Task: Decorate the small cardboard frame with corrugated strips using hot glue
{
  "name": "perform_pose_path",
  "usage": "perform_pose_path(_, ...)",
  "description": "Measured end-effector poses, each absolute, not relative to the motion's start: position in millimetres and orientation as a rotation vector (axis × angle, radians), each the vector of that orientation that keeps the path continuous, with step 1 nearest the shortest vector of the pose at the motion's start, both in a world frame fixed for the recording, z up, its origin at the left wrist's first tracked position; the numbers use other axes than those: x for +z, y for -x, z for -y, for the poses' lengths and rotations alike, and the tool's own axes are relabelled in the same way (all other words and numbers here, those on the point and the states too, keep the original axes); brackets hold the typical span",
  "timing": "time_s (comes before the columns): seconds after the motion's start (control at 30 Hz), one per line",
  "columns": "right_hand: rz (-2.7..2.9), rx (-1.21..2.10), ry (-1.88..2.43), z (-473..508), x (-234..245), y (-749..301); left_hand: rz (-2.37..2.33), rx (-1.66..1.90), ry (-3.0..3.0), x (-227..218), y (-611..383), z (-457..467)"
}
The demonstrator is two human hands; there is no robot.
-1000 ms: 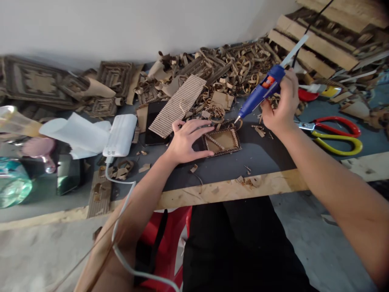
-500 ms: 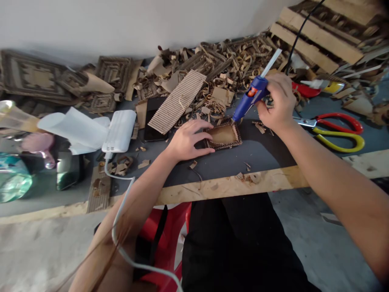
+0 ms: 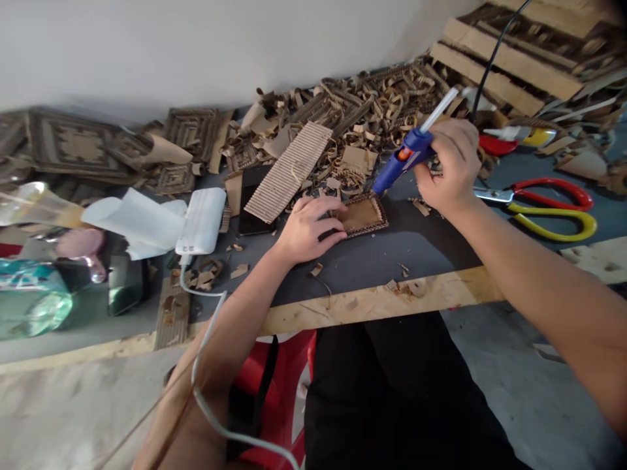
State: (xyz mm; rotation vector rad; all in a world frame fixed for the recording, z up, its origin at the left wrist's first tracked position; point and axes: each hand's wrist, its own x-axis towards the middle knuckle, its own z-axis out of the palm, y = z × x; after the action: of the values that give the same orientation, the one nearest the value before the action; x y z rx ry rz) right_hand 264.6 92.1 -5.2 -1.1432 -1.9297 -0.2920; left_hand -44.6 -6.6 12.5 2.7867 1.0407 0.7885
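Observation:
My right hand is wrapped round a blue glue gun with a pale glue stick jutting from its rear. The gun's nozzle points down at the far right corner of a small rectangular cardboard tray, which has a raised corrugated rim. Whether the nozzle touches the rim I cannot tell. My left hand grips the tray's left end with fingers and thumb, hiding that end. Just behind the left hand, a strip of corrugated cardboard rests partly over a dark phone.
Cardboard curls and scraps are heaped along the wall. Red-and-yellow-handled scissors lie at right. A white power bank with a cable, a pink brush and framed cardboard pieces are at left. A black cord runs upward behind my right hand.
The view has shifted slightly, so things at left appear farther right and lower. My left hand sits a little further over the tray's left end. The glue gun stays at the same corner.

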Motion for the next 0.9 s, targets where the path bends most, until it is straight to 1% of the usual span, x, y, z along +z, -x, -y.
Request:
perform_pose_path(0.1,1.937,-0.276,1.174,-91,-5,-264,-0.988,0.904,-2.757,10,43,5)
perform_pose_path(0.2,1.945,-0.256,1.115,-93,-9,-266,-1.07,1.105,-2.697,8,44,3)
perform_pose_path(0.33,1.967,-0.245,1.087,-97,-13,-268,-1.347,1.287,-2.65,4,48,1)
perform_pose_path(0.43,1.98,-0.266,1.085,-97,-14,-269,-1.629,1.35,-2.48,0,53,1)
perform_pose_path(0.53,1.967,-0.29,1.089,-95,-12,-269,-1.689,1.388,-2.371,-2,55,2)
perform_pose_path(0.63,1.952,-0.291,1.102,-94,-10,-268,-1.591,1.267,-2.473,0,54,4)
perform_pose_path(0.8,1.942,-0.28,1.103,-91,-4,-264,-1.449,0.828,-2.523,7,48,6)
perform_pose_path(0.9,1.914,-0.282,1.119,-89,1,-261,-1.366,0.668,-2.496,10,42,8)
